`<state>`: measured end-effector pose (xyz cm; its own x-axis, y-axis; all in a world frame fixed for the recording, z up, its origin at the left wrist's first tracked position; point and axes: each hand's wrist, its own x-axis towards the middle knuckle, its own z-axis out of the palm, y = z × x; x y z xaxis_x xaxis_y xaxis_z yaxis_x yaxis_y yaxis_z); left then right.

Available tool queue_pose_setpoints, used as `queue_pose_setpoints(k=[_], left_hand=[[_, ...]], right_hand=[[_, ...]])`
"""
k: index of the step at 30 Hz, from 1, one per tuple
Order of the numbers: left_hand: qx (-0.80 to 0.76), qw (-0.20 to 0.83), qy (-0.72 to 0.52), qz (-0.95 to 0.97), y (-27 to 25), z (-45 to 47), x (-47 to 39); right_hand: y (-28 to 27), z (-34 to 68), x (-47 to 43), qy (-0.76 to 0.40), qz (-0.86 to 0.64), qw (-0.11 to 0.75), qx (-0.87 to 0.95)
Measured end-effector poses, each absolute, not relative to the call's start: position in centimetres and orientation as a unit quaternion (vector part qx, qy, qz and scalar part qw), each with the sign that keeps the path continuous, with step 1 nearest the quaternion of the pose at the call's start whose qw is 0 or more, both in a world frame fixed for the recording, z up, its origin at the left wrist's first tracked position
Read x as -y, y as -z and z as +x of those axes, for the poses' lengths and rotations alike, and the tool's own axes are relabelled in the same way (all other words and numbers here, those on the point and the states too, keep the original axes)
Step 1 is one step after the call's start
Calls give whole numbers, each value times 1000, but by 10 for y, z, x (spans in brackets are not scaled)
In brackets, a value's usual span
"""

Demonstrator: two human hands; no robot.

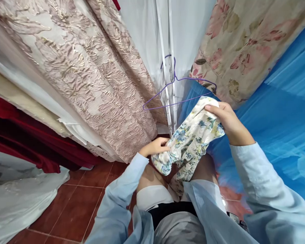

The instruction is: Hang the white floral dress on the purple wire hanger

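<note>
Bunching floral cloth (190, 142), lower folds hidden

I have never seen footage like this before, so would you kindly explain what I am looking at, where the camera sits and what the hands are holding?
There is no machine here. The single picture comes from a camera worn on a person's head, looking forward and down, so you see their own pale blue sleeves and knees. The left hand grips the lower edge of a floral cloth, and the right hand holds its upper edge. Just above hangs a purple wire hanger, apart from the cloth. Around them hang curtains: a beige embossed curtain on the left, a rose-patterned curtain and blue sheer fabric on the right. Below is a red tiled floor.
</note>
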<state>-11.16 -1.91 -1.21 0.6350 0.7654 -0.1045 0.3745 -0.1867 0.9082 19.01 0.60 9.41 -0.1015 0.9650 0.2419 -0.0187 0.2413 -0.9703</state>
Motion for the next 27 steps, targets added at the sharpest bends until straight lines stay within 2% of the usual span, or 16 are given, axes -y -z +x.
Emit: queue_pose_setpoints(k=[5,7,10,12,15,20,27], left_hand=[[-483,353,-219,771,1,-175,0],[-511,286,-273,763,-6,-197,-13],[-543,171,-384,727,-20,-219,-37],[-548,136,-437,701,-29,-224,-57],[-546,165,-488,661,-43,-221,-89],[-543,215,-527,618,-60,-202,-138],[-581,246,-476,613,-51,-200,-155]], right_hand=[[-84,196,-10,-459,-412,582,530],[-80,191,-6,-472,-410,554,550],[-75,175,1,-499,-385,467,619],[-73,162,5,-509,-352,412,669],[-69,145,6,-497,-317,377,714],[-58,137,-2,-460,-313,403,727],[-48,147,-42,-204,-324,466,797]])
